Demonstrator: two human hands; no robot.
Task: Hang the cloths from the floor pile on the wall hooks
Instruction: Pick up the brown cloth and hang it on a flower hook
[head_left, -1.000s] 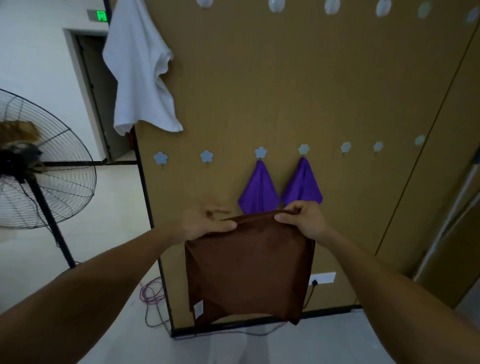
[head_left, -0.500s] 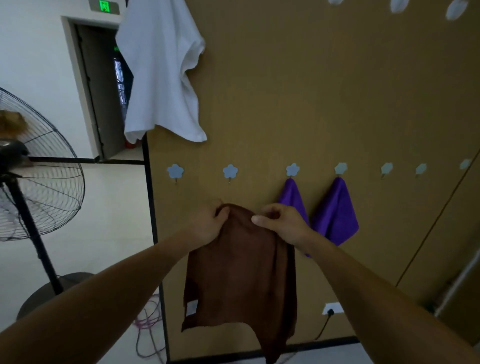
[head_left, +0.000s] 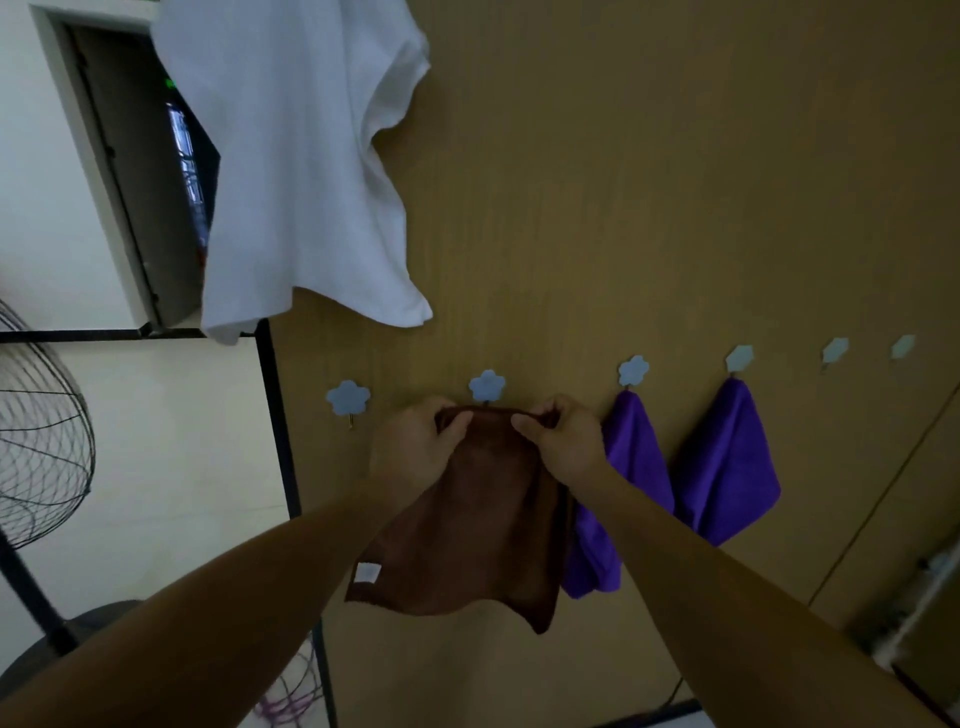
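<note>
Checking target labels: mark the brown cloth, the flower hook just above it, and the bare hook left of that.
brown cloth (head_left: 467, 525): head view, middle of the hanging fabric.
flower hook (head_left: 487, 385) above it: head view, centre of the blue flower.
bare hook (head_left: 348, 397): head view, centre of its flower.

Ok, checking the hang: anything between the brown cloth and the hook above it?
Nothing visible. The left hand and right hand pinch the brown cloth right under the bare hook; the purple cloth hangs aside on the next hook.
</note>
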